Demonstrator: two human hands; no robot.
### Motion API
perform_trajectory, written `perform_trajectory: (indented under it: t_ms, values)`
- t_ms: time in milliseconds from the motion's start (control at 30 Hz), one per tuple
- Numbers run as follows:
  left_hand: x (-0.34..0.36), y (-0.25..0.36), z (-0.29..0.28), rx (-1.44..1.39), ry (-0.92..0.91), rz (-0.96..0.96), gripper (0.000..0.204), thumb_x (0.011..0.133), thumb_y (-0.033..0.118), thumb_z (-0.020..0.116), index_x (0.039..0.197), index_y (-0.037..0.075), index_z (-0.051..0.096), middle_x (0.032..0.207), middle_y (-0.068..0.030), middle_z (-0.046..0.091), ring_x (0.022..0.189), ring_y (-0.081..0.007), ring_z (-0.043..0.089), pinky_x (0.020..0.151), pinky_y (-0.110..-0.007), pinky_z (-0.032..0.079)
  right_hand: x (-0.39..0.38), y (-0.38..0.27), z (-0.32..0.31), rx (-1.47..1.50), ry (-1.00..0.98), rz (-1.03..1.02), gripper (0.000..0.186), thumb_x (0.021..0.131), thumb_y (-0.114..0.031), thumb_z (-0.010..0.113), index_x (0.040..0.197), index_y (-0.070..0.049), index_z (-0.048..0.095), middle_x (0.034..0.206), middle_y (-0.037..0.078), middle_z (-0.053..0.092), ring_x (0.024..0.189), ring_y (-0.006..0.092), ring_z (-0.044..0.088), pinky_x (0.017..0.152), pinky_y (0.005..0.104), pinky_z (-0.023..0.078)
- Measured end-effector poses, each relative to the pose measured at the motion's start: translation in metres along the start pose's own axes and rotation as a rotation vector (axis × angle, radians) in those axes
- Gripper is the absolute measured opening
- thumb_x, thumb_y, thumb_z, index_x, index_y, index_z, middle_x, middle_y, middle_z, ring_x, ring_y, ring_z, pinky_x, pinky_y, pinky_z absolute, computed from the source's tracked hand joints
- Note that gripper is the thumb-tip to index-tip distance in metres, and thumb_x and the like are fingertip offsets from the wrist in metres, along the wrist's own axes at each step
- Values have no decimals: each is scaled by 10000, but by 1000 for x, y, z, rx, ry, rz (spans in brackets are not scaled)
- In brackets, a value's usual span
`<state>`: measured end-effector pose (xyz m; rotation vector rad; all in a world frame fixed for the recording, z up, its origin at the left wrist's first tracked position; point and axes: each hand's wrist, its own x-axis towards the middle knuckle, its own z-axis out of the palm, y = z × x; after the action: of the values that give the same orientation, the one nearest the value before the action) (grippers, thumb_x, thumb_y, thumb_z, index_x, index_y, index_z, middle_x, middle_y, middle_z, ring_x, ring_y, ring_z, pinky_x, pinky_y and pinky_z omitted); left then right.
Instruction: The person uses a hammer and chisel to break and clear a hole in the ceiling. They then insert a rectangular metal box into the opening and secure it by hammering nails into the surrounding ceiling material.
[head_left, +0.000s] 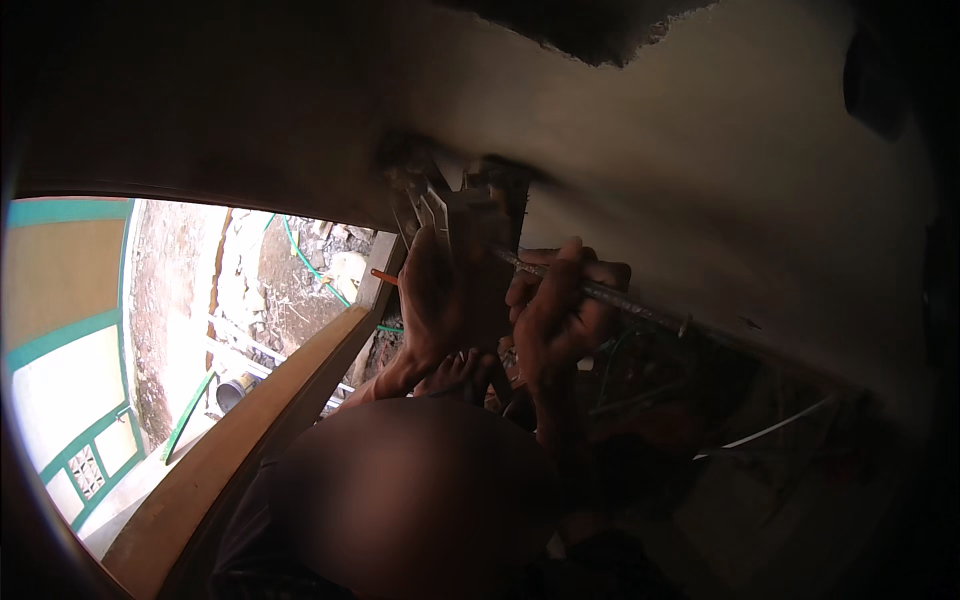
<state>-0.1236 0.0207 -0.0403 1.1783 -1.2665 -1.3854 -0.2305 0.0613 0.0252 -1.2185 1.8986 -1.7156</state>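
My left hand [430,295] is closed round a dark, flat-sided piece with metal edges [437,212], whose kind is hard to make out in the shadow. A thin orange stick [384,277] pokes out beside that hand. My right hand [565,300] grips a long, rough metal rod [640,306]. The rod slants down to the right, and its upper-left end lies close to the dark piece. Behind both hands is a pale wall [720,200], with dark broken patches where the piece meets it.
A wooden frame edge [260,430] runs diagonally on the left. Beyond it, in bright light, lie rubble [340,250], a green hose [297,243] and a green-and-white wall [70,370]. A ragged dark hole [600,30] opens at the top. A thin white strip [765,428] lies lower right.
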Motion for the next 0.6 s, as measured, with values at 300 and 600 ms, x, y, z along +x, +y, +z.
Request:
perform_trajectory:
  t_ms: [300, 600]
  values:
    - [-5, 29, 3, 404, -33, 76, 259, 851, 141, 662, 908, 9, 446, 721, -120, 602, 651, -171, 625, 539, -319, 485, 15, -20, -7, -39, -167, -344, 139, 980, -91, 440, 1000, 45, 465, 709, 135, 610, 480, 142, 543, 397, 239, 429]
    - [-3, 8, -5, 514, 9, 68, 271, 833, 189, 680, 856, 28, 464, 684, -156, 566, 588, -272, 599, 536, -382, 459, 1, 31, -8, 168, -314, -144, 160, 979, -131, 463, 990, 18, 405, 786, 169, 599, 503, 156, 561, 435, 245, 435]
